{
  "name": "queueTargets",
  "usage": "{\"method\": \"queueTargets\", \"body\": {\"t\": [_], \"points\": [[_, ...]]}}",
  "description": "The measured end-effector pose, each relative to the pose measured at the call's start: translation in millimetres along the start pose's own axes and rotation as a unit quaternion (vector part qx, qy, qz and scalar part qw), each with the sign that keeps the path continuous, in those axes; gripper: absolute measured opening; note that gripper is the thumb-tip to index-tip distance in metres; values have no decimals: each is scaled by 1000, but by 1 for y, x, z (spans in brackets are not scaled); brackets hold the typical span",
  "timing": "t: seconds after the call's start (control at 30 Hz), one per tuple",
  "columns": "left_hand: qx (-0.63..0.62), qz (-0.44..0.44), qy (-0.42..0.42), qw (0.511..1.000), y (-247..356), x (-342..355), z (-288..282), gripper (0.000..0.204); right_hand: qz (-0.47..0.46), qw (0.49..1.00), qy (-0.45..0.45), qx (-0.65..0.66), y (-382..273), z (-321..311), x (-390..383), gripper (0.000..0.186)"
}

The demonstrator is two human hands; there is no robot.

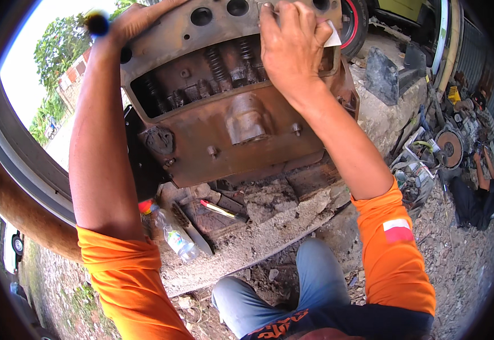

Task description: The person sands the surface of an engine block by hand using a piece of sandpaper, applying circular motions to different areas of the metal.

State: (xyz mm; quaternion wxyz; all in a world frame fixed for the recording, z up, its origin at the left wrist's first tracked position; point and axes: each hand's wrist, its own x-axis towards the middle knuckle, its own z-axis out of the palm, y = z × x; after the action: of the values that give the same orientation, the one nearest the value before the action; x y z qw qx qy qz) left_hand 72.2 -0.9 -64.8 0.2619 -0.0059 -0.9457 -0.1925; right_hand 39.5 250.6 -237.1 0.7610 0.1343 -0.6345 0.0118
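A rusty brown engine block [196,150] stands in front of me, its long side opening showing coil springs [217,68] inside. On its flat top face, toward the right, my right hand [293,48] presses down with bent fingers. A folded pale sheet [333,35], perhaps sandpaper, sticks out from under that hand; the rest of it is hidden. At the far left end of the top face, my left hand [136,21] rests with fingers stretched along the metal. Its fingertips are cut off by the picture's edge. Round holes [201,16] show between the hands.
Below the block, a rough stone ledge [247,243] carries a plastic bottle [174,235], a flat blade-like tool [192,228] and a red-and-yellow pen-shaped tool [221,210]. Scrap parts [448,148] lie at right, near another person [481,175]. A red-rimmed wheel [353,25] stands behind.
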Motion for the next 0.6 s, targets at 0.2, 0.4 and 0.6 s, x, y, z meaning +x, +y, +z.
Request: {"method": "queueTargets", "body": {"t": [0.2,0.4,0.6], "points": [[-1,11,-39,999,-9,-3,-12,106,5,999,35,35,-7,6,9,31],[-15,82,-78,993,5,-20,-8,108,-7,1000,-9,-7,3,-2,2,30],[-2,42,-53,998,-19,12,-7,105,2,1000,-30,-8,-9,-13,-10,36]]}}
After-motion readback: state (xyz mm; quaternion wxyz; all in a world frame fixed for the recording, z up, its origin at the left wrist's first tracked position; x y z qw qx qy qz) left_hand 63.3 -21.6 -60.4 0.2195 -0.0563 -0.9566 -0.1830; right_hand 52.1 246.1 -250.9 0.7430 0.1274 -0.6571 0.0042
